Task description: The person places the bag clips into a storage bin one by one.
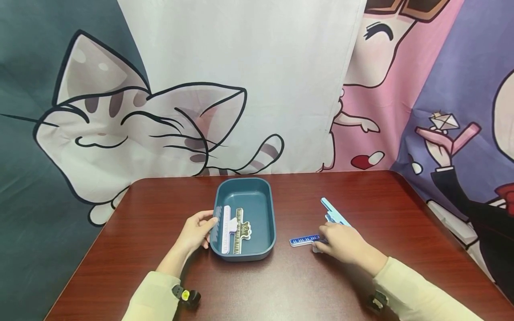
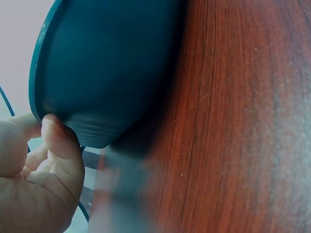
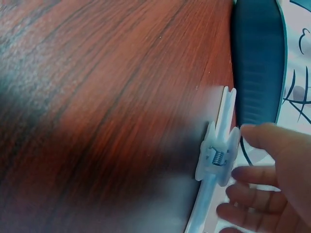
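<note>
My left hand (image 1: 197,232) grips the left side of a blue-grey plastic container (image 1: 263,256), with fingertips at its rim in the left wrist view. Inside lie a pale lilac ruler clip (image 1: 226,229) and a dark-gold ruler clip (image 1: 238,232). My right hand (image 1: 341,240) is over a blue ruler clip (image 1: 305,240), its thumb and fingers about the clip's handle. The right wrist view shows that clip's spring handle (image 3: 217,158) side on, thumb and fingertips at its upper wing. A light-blue ruler clip (image 1: 335,211) lies just beyond that hand, partly hidden by it.
Everything stands on a reddish-brown wooden table (image 1: 160,196). A printed cloth (image 1: 261,67) with cartoon figures hangs right behind its far edge. The container is left of the blue clip, with bare tabletop between them.
</note>
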### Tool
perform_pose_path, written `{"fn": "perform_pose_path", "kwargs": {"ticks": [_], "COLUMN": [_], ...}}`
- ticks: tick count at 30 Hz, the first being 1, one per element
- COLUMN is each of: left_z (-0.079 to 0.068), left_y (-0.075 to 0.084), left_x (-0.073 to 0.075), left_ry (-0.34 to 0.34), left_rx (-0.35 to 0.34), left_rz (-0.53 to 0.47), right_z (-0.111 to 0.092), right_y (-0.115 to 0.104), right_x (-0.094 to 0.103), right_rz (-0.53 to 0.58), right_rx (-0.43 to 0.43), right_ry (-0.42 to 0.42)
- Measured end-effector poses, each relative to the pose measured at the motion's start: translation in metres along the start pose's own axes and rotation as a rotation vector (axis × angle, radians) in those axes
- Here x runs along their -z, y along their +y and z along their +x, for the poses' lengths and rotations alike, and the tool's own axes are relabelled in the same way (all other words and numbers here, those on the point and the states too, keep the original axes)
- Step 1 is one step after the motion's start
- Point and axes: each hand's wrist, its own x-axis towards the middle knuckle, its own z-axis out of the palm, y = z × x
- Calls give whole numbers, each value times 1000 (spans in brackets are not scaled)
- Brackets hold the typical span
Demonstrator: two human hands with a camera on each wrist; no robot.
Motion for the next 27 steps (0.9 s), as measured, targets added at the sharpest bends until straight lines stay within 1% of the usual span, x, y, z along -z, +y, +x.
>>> {"fn": "perform_pose_path", "kwargs": {"ticks": [2, 5, 8, 12, 16, 27], "left_z": [-1, -1, -2, -2, -1, -2], "left_y": [0, 1, 1, 2, 1, 2], "left_x": [0, 0, -1, -1, -1, -1], "left_ry": [-2, -1, 0, 2, 4, 3], "left_rx": [0, 0, -2, -4, -5, -3], "left_rz": [-2, -2, 3, 4, 7, 10], "right_z": [0, 0, -1, -1, -1, 4], "right_y": [-1, -2, -4, -6, -7, -6], "right_x": [1, 5, 6, 5, 4, 3], "right_rz": [-18, -14, 10, 42, 63, 157], "right_rx": [-73, -165, -235, -307, -344, -393], "right_ry": [-29, -73, -112, -156, -171, -176]}}
